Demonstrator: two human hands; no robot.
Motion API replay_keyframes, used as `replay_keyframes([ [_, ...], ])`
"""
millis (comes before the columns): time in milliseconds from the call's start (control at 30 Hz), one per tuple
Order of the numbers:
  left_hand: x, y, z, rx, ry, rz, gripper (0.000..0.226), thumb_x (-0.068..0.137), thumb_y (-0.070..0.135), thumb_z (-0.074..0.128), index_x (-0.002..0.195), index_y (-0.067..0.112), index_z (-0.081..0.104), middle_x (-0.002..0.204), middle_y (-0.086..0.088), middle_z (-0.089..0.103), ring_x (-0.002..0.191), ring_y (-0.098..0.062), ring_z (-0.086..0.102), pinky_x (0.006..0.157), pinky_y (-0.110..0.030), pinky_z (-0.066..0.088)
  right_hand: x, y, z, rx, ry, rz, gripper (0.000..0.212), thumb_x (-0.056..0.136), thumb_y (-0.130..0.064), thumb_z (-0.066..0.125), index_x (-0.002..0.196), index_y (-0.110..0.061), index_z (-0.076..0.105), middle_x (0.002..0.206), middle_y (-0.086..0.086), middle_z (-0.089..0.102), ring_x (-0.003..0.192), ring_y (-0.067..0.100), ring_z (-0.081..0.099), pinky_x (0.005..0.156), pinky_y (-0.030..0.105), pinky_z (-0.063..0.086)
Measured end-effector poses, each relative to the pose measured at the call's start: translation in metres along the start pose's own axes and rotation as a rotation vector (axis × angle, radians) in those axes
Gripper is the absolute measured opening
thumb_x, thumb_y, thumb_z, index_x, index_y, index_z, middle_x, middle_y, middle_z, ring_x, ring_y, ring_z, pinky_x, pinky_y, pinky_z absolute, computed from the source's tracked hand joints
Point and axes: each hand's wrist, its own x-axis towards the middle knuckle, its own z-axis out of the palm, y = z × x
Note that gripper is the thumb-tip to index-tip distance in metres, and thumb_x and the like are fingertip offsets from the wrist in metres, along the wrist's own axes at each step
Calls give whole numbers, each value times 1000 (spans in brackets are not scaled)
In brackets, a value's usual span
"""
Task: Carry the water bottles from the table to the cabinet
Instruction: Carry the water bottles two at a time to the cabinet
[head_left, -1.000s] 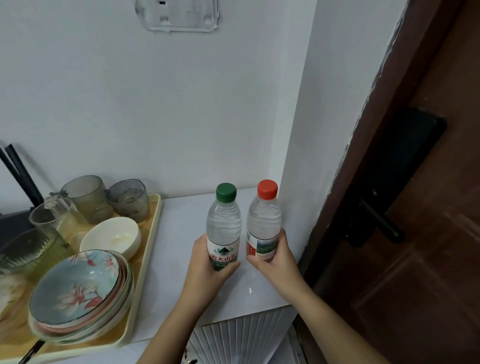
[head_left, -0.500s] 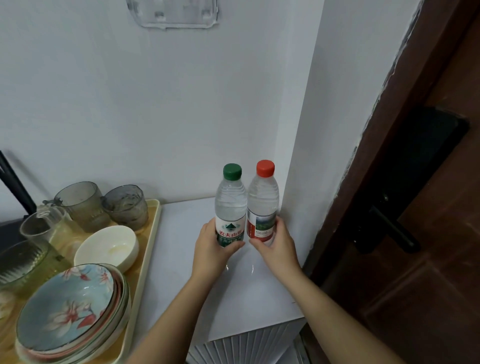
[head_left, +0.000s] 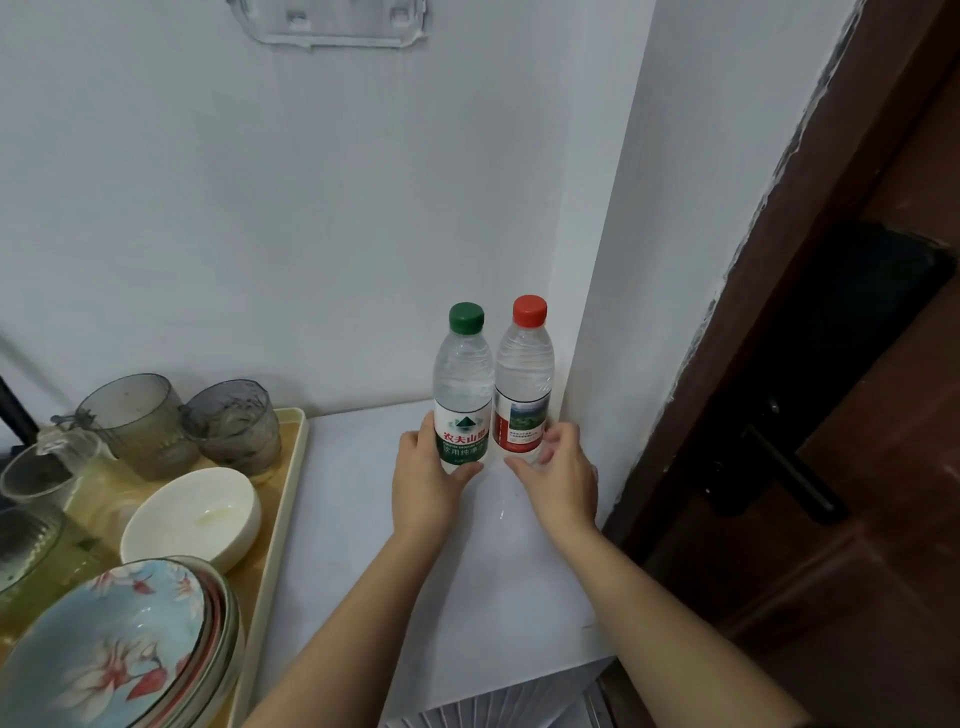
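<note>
Two clear water bottles stand upright side by side on the white cabinet top (head_left: 363, 545), in the back corner by the wall. The green-capped bottle (head_left: 462, 384) is on the left, and my left hand (head_left: 428, 480) wraps around its lower part. The red-capped bottle (head_left: 524, 379) stands to its right, close to the side wall. My right hand (head_left: 558, 475) is at its base with the fingers loosely around it; the grip looks slack.
A beige tray (head_left: 283, 499) at the left holds grey glass cups (head_left: 228, 423), a white bowl (head_left: 192, 514) and stacked floral plates (head_left: 119, 660). A dark wooden door with a black handle (head_left: 789, 467) fills the right side. A clear wall fixture (head_left: 332, 21) hangs above.
Both hands have pushed the two bottles farther back into the corner of the cabinet top. My right hand's fingers have loosened around the red-capped bottle.
</note>
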Motion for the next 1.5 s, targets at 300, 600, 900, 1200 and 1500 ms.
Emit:
replay_keyframes([
  [300,48,20,18,-16,42,-75,50,73,21,82,106,16,45,107,-1,60,86,-13,48,69,-27,36,32,-21,15,-98,67,57,15,88,-31,64,81,-18,63,80,1,69,77,27,62,61,27,40],
  [600,83,28,31,14,25,-84,46,76,21,80,105,13,45,106,-7,58,84,-20,51,68,-31,39,63,-26,23,-152,117,95,19,97,-21,51,99,-17,70,97,10,70,89,33,62,68,32,44],
  [900,78,26,30,140,-14,-108,68,77,36,78,130,15,41,124,-9,54,111,-28,52,81,-37,44,58,-21,19,-129,85,62,21,97,-20,50,106,-14,68,102,10,70,92,32,63,73,32,47],
  [1200,-20,39,-3,508,-99,100,88,90,65,38,155,18,0,162,-10,7,148,-33,-2,117,-53,4,-21,4,-64,-556,59,-162,62,93,-51,50,148,-25,35,151,4,39,141,25,32,111,46,26],
  [1500,-97,71,12,461,-380,523,83,89,72,16,155,22,10,161,-11,12,149,-33,0,117,-55,2,-135,33,-123,-706,212,74,72,91,-65,22,155,-34,9,164,3,8,151,27,-1,118,55,3],
])
